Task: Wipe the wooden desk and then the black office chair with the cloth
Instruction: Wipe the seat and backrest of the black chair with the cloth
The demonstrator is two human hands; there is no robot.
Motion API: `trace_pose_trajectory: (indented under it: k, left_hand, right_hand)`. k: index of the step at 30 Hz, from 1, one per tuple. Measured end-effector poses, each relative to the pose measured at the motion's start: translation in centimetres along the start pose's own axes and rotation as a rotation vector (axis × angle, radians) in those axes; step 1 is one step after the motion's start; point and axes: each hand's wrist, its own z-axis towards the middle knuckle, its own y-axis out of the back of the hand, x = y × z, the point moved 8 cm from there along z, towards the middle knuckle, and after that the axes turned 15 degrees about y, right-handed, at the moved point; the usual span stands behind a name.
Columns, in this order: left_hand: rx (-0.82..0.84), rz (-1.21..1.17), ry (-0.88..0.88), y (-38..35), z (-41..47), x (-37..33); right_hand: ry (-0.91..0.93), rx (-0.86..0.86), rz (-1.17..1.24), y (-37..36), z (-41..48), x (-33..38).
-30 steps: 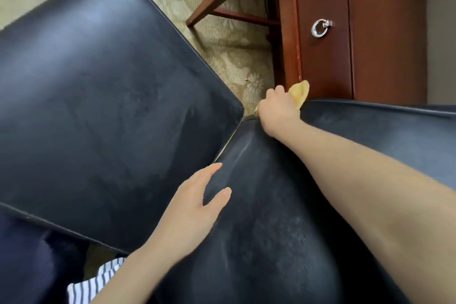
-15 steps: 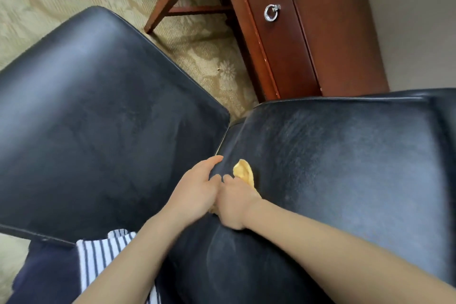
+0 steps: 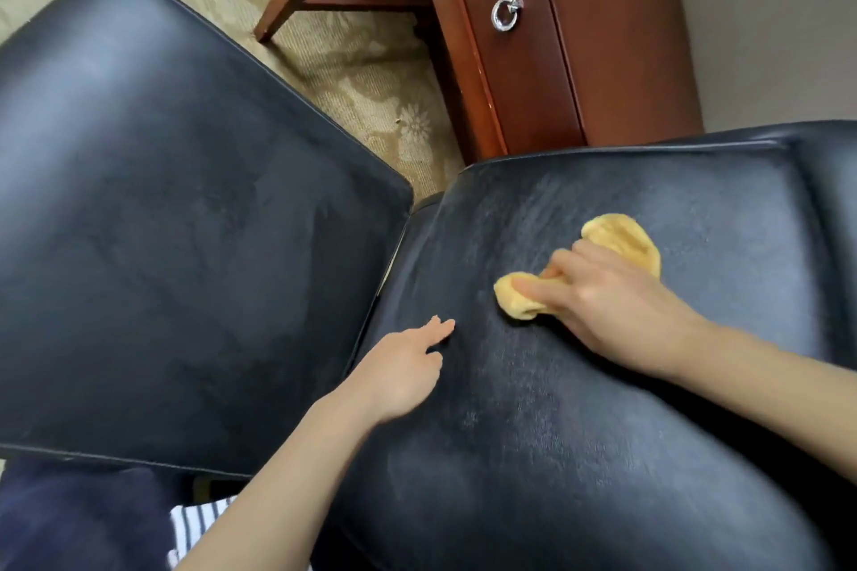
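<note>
Cloth (image 3: pixel 619 236) bunched, gripped by curled fingers of right hand (image 3: pixel 612 308), pressed on black chair (image 3: pixel 579 454); left hand (image 3: pixel 401 369) laid flat, fingers straight, nothing held; dusty streaks beyond fingertips best covered by overlapping strokes.

A: What lies beyond the left grip (image 3: pixel 399 366)?
B: Beige carpet (image 3: pixel 352 74) with a pale flower pattern.
A: And nearer than it?
B: A striped garment (image 3: pixel 195 529), beside navy fabric (image 3: pixel 79 519).
A: Beyond the right grip (image 3: pixel 603 306)?
B: Plain wall (image 3: pixel 765 14).

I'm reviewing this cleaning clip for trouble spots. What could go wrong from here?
The cloth is bunched in the right hand, so it may miss patches of the streaky chair. The left hand rests bare on the chair and may leave smudges.
</note>
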Motion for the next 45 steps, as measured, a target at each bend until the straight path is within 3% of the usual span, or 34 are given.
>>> trace_pose_trajectory:
  k: [7,14,20,24,29,34,40,45]
  left_hand:
    - [-0.020,0.402,-0.164,-0.7,0.5,0.4]
    - [-0.006,0.447,-0.236,-1.3,1.3,1.5]
    - [0.003,0.472,-0.236,-1.6,1.9,1.9]
    - [0.038,0.458,-0.189,-1.9,1.7,2.0]
    - [-0.020,0.468,-0.151,-1.7,0.6,1.3]
    - [-0.052,0.397,-0.137,-2.4,-1.6,0.0]
    - [-0.046,0.367,-0.130,-2.7,-3.6,-0.3]
    - [-0.002,0.344,-0.140,-2.9,-3.7,1.1]
  right_hand:
    - [-0.142,0.026,-0.266,-2.0,11.0,-7.3]
    - [-0.245,0.198,-0.350,-5.6,19.7,-8.4]
    - [-0.108,0.400,-0.235,-11.2,21.9,-3.8]
    - [0.040,0.438,-0.081,-12.6,20.2,0.9]
    - [0.200,0.351,0.006,-9.8,15.2,4.3]
    - [0.162,0.215,0.041,-5.6,8.5,3.7]
    - [-0.067,0.010,-0.083,-0.6,1.7,-1.7]
    - [-0.275,-0.049,-0.168,0.0,3.8,-5.4]
